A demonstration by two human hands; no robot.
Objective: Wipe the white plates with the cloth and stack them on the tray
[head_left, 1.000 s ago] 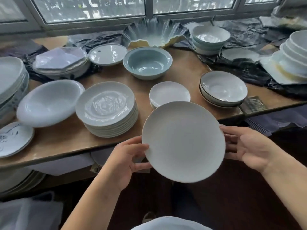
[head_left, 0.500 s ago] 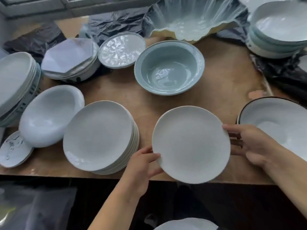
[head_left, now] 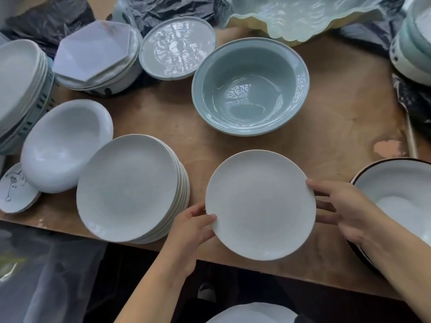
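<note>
A round white plate (head_left: 260,203) hangs flat over the near edge of the wooden table (head_left: 338,108). My left hand (head_left: 190,229) grips its left rim, thumb on top. My right hand (head_left: 345,208) holds its right rim, fingertips on the edge and fingers reaching under. A stack of several like white plates (head_left: 130,187) stands just left of it. No cloth or tray shows.
A blue-green bowl (head_left: 250,87) sits behind the held plate. A dark-rimmed white bowl (head_left: 396,192) lies close at the right, a white oval bowl (head_left: 63,143) at the left. More stacked dishes (head_left: 21,85) and black plastic sheeting (head_left: 46,19) line the back. A white plate rim (head_left: 251,313) peeks at the bottom.
The plate has moved forward from in front of the table to above its near edge, beside the stack, and now lies flatter. Both hands keep their hold. The view has closed in on the table.
</note>
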